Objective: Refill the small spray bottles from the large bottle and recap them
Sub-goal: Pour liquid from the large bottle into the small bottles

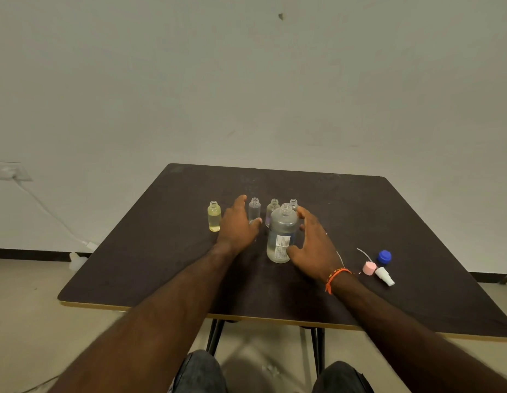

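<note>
Dark desk (388,211) with pale edge, against bare grey-white wall (246,80). Left hand (238,225) open; right hand (314,245) open beside uncapped large bottle (282,234).

Large bottle (282,236) stands before small bottles (254,210); caps (384,256) lie right.

small bottles (254,210) crowd behind large bottle (282,236), table (161,251) front bare

Large bottle (282,235): clear, uncapped, upright, labelled, partly filled.
Small bottles: yellow (214,217), clear (254,210), purple (272,209), one (293,204) behind; upright, uncapped, in a row.
Caps: blue (384,256), pink (369,268), white sprayer (384,276), lying together at right.
</note>
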A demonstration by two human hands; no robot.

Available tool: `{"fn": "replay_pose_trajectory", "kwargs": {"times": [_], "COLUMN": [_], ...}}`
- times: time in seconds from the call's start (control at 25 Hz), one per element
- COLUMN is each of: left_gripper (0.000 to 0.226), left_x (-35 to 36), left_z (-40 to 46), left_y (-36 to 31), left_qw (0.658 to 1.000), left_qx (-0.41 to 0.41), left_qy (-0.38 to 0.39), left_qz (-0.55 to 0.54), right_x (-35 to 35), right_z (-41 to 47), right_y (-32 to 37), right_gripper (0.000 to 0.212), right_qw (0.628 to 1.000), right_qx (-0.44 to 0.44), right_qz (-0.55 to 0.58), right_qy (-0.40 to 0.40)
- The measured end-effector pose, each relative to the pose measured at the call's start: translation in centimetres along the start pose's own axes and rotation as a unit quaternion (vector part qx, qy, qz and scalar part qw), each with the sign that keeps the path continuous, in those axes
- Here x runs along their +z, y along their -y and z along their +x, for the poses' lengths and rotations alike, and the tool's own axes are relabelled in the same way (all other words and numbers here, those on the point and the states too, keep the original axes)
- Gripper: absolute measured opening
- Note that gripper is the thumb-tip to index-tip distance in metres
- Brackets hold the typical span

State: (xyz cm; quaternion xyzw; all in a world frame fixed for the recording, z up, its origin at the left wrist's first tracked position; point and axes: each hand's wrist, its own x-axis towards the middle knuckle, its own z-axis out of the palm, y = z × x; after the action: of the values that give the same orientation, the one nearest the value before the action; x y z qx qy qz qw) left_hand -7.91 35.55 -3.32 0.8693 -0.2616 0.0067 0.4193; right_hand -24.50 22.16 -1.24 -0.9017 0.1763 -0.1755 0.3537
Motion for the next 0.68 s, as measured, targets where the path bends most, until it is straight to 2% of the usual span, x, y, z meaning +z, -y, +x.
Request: {"fn": "replay_pose_trajectory", "kwargs": {"times": [0.12,0.24,0.36,0.56,0.68], "left_gripper": [0.083,0.063,0.043,0.034,0.034], "left_x": [1.2,2.0,2.2,0.7,-0.6], "left_z": [2.4,3.8,3.5,1.0,-1.3], "left_y": [-0.4,-0.5,0.0,0.7,1.4], "left_qw": [0.998,0.997,0.998,0.999,0.996], "left_qx": [-0.054,-0.075,-0.061,-0.026,-0.009], "left_qy": [0.004,0.010,0.023,0.040,0.065], "left_qz": [-0.021,-0.018,-0.013,-0.019,-0.055], "right_x": [0.8,1.5,1.9,1.4,1.0], "right_z": [0.7,1.2,1.3,0.8,0.1], "right_y": [0.3,0.7,0.5,0.4,0.5], "right_gripper": [0.097,0.094,0.090,0.084,0.081], "right_qw": [1.000,0.998,0.997,0.993,0.994], "right_qx": [-0.020,-0.016,-0.011,-0.021,-0.052], "right_qz": [0.015,0.052,0.081,0.110,0.082], "right_qy": [0.000,-0.005,-0.010,-0.037,-0.040]}}
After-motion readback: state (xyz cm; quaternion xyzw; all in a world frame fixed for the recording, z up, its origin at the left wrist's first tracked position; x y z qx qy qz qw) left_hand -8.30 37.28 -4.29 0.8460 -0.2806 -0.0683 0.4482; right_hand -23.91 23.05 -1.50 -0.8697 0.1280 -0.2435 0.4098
